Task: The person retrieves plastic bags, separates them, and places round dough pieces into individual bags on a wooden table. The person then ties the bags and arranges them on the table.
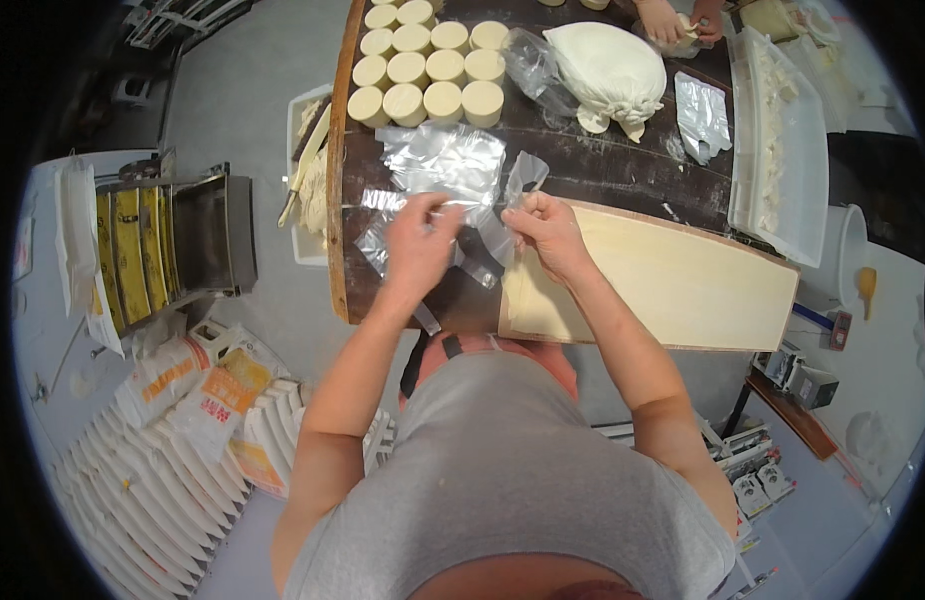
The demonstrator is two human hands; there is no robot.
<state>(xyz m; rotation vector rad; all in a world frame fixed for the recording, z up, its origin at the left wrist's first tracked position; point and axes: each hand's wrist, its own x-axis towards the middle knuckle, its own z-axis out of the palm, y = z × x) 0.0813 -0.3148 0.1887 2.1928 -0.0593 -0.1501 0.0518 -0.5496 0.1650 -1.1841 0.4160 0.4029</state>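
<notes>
My right hand pinches a clear plastic bag between thumb and fingers, just past the left end of a cream-coloured flat board or sheet. To its left, my left hand is motion-blurred, its fingers curled above loose plastic bags. Whether it grips any of that plastic is unclear. Both hands are over the dark wooden table. Beyond the bags stand several round, cream-coloured stacks, probably of dough wrappers, set in rows.
A white gathered bundle lies at the back, near a co-worker's hands. A translucent tub borders the table's right side. On the floor at left is a white bin of dough-like scraps. Printed sacks rest on stacked white material.
</notes>
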